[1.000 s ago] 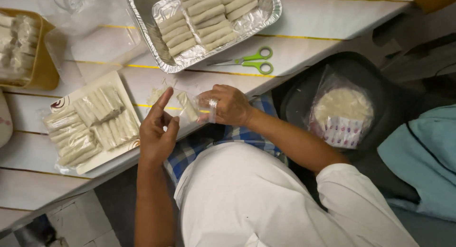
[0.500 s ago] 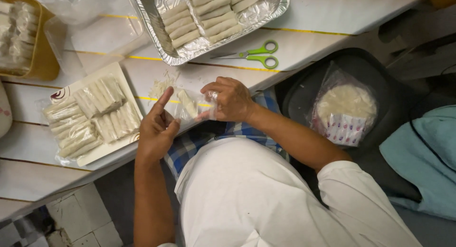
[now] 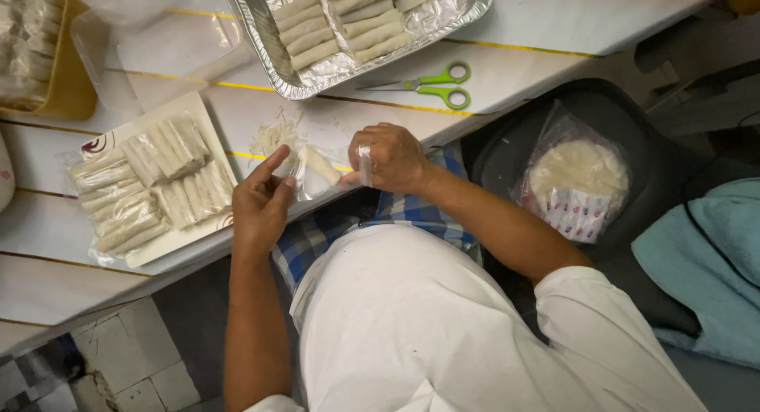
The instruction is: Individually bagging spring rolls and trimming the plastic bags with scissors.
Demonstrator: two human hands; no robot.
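At the near edge of the white table (image 3: 554, 24), both my hands hold a small clear plastic bag (image 3: 313, 173) with a pale rolled spring roll inside. My left hand (image 3: 261, 206) pinches the bag's left side, index finger pointing up. My right hand (image 3: 388, 157) is closed on the bag's right side, plastic wrapped over its fingers. Just left of my hands a white tray (image 3: 178, 238) carries several bagged rolls (image 3: 150, 182). Beyond my hands stands a foil pan (image 3: 273, 40) with rows of unwrapped rolls (image 3: 348, 20).
Green-handled scissors (image 3: 431, 83) lie right of the foil pan. Shredded bits (image 3: 277, 133) lie on the table. A yellow container (image 3: 59, 79) of rolls and loose clear bags (image 3: 158, 40) sit at the left. A bag of round wrappers (image 3: 578, 178) rests on a black seat at right, by teal cloth (image 3: 704, 269).
My left hand has shifted slightly, its fingers closing more on the bag. My right hand stays gripping the bag's right side. The view has tilted a little.
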